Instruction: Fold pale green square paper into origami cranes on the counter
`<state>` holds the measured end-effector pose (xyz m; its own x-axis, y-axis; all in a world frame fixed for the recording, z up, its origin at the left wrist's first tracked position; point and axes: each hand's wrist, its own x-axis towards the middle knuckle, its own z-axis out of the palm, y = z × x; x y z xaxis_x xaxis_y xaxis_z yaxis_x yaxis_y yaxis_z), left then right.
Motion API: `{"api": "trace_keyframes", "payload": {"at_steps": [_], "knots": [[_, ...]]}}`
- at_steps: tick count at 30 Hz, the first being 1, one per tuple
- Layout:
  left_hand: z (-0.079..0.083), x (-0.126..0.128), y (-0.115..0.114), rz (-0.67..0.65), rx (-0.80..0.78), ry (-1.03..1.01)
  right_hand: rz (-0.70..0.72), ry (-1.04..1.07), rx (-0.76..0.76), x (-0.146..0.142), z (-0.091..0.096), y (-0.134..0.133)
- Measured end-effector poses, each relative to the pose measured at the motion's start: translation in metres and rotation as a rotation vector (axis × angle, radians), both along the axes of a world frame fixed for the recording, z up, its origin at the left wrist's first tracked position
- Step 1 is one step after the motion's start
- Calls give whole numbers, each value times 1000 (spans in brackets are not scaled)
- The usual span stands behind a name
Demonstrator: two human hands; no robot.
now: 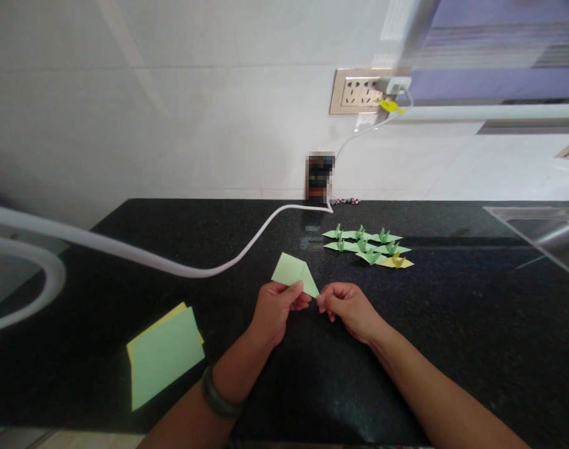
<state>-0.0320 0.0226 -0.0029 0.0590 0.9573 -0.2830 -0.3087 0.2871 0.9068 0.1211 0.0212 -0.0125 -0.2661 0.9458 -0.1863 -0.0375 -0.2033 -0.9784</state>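
A partly folded piece of light green paper (291, 269) is held over the dark counter. My left hand (277, 308) grips its lower edge, thumb on top and fingers beneath. At the paper's right corner my right hand (347, 308) pinches the tip between thumb and fingers. Beyond my right hand, several green folded paper cranes (359, 234) stand in rows, with a yellow paper crane (397, 262) at the near right end. To the left of my left forearm lies a stack of square paper (167, 362), green on top with yellow showing under it.
A white cable (195, 272) sweeps across the left of the black counter (238, 386) toward a blurred-out upright device (319, 178) by the wall. A power socket (359, 91) with a plugged-in charger (397, 84) is above. A metal sink rim (528, 240) borders the right.
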Motion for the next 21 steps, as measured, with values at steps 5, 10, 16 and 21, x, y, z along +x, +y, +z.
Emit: {"api": "trace_keyframes", "payload": {"at_steps": [5,10,16,21], "knots": [[3,-5,4,52,-27,-72,-47,51,-62,2,0,3],[3,-2,1,14,-23,-31,-90,103,-52,0,2,3],[2,2,-2,-82,-24,30,-34,82,-20,-2,1,0],[1,1,-1,-140,-64,-34,-88,114,-38,0,-3,2]]}}
